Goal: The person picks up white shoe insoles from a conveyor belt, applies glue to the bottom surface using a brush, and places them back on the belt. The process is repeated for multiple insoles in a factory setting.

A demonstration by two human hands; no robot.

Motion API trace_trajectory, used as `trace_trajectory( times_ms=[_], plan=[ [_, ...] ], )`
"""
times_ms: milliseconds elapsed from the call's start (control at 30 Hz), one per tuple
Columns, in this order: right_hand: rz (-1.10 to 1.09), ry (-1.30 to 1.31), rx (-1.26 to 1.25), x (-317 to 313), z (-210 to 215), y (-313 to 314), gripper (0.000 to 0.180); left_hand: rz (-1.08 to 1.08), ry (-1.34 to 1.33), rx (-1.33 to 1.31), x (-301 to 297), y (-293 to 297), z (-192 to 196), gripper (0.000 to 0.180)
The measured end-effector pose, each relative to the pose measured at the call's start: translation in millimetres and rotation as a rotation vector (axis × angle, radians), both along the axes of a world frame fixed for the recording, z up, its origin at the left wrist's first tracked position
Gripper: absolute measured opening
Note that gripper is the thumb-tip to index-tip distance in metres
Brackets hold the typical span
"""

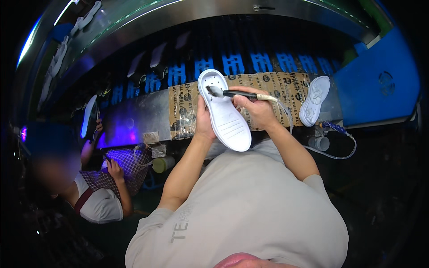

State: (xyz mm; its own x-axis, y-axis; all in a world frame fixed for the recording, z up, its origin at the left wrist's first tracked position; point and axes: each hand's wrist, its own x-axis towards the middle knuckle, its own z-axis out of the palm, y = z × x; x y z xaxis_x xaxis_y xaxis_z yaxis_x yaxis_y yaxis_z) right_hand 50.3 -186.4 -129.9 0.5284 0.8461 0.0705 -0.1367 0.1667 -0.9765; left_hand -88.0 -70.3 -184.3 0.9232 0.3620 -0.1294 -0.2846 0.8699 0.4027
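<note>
A white shoe sole point(231, 126) is held up before me, its inner side facing me with a rim all round, small holes at the top end and ridges lower down. My left hand point(204, 121) grips it along its left edge. In my right hand point(259, 110) is a brush point(239, 94) with a black ferrule and a pale tube running from its back end. Its dark bristles touch the sole's inside near the holed end. The fingers of my left hand behind the sole are hidden.
A second white sole point(314, 102) lies on the taped cardboard point(268, 85) to the right, near a blue machine housing point(380, 80). Blue racks point(233, 64) line the far side. A co-worker point(105, 196) at left holds another sole point(89, 116). A small cup point(320, 143) hangs at the bench edge.
</note>
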Motion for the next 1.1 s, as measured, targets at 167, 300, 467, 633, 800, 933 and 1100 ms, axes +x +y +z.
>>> trace_trajectory(
  times_ms=[167, 300, 467, 633, 800, 933, 1100],
  plan=[
    [0.073, -0.85, 0.049, 9, 9, 0, 0.032, 0.118, 0.102, 0.028, 13, 6, -1, 0.07],
    [0.035, -0.42, 0.028, 9, 12, -2, 0.033, 0.14, 0.141, 0.023, 10, 12, 15, 0.074],
    [0.272, -0.772, 0.088, 6, 20, -6, 0.032, 0.057, -0.114, -0.007, 13, 25, 16, 0.079],
    [0.057, -0.818, 0.029, 3, 21, -1, 0.028, 0.115, -0.061, 0.057, 19, 33, 28, 0.081],
    [0.284, -0.525, 0.051, 5, 32, -5, 0.032, 0.121, -0.11, 0.093, 16, 50, 33, 0.086],
    [0.289, -0.779, 0.02, 3, 34, -4, 0.03, 0.118, -0.13, 0.093, 20, 61, 45, 0.089],
    [0.298, -0.54, -0.013, 8, 42, -5, 0.03, 0.089, -0.111, 0.146, 21, 75, 68, 0.081]
  ],
)
